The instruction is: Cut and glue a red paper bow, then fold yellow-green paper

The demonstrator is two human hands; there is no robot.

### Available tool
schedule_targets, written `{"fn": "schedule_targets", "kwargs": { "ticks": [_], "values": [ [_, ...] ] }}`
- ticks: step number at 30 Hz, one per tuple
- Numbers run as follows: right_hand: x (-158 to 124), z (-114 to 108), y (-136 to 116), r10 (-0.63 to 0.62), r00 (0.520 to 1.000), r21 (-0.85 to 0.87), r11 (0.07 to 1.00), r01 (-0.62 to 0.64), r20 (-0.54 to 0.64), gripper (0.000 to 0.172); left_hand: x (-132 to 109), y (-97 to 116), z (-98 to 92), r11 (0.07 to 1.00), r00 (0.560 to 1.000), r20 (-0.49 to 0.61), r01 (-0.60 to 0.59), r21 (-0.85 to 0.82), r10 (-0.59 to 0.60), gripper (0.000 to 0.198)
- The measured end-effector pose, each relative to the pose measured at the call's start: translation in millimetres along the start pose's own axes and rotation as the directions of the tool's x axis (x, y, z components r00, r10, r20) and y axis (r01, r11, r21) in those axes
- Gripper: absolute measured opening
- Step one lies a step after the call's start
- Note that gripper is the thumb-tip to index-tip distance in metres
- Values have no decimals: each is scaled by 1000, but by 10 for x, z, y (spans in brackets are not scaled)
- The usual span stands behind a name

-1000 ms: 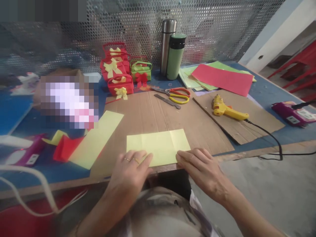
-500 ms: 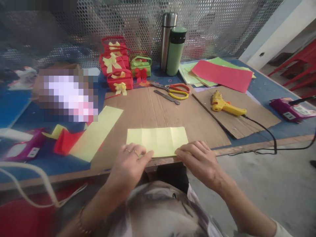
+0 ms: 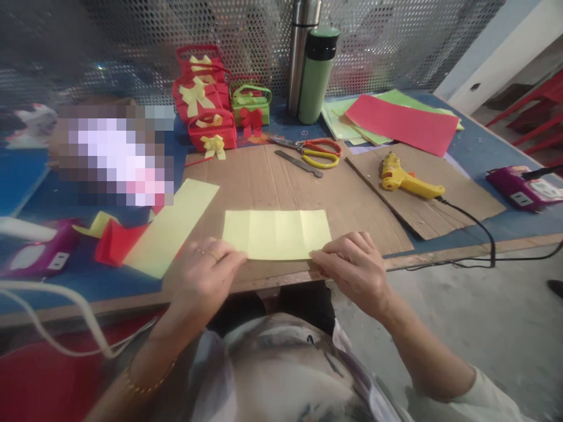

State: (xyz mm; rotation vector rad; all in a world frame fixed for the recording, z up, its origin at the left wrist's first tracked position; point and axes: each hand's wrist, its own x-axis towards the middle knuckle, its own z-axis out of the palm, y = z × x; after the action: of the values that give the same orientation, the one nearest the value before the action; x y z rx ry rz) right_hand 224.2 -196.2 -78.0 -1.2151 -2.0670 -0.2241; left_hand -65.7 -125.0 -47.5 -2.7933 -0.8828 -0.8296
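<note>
A pale yellow sheet of paper [image 3: 277, 231] with several upright creases lies in front of me over the cardboard [image 3: 272, 181]. My left hand [image 3: 209, 266] pinches its near left corner between thumb and fingers. At the near right corner, my right hand [image 3: 349, 258] grips the paper the same way, fingers closed. The fingertips under the sheet are hidden. Left of my left hand rests a longer pale yellow strip [image 3: 173, 228], partly over a folded red paper piece [image 3: 114, 241].
Scissors [image 3: 319, 155] and a grey blade [image 3: 299, 164] lie beyond the sheet. To the right are a yellow glue gun [image 3: 407, 179], its cord, and a purple power strip [image 3: 523, 186]. Red paper baskets [image 3: 213, 130], a green bottle [image 3: 317, 79] and coloured paper [image 3: 402, 123] stand farther back.
My left hand has slid left along the near edge to the paper's corner. The right hand keeps its hold. The view has shifted slightly.
</note>
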Motion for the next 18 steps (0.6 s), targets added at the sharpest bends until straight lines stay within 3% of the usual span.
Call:
{"fn": "schedule_targets", "kwargs": {
  "ticks": [7,13,18],
  "values": [
    [39,-7,31,36,996,84,995,-44,87,16,-15,-54,7,1000,1000,4,-13,-3,13,14],
    [29,-13,76,85,989,224,968,-111,123,21,6,-153,-11,999,995,97,-28,-25,30,12],
    [104,-26,68,116,976,229,961,-157,186,28,34,-222,21,991,985,161,74,-111,-55,13]
  ]
}}
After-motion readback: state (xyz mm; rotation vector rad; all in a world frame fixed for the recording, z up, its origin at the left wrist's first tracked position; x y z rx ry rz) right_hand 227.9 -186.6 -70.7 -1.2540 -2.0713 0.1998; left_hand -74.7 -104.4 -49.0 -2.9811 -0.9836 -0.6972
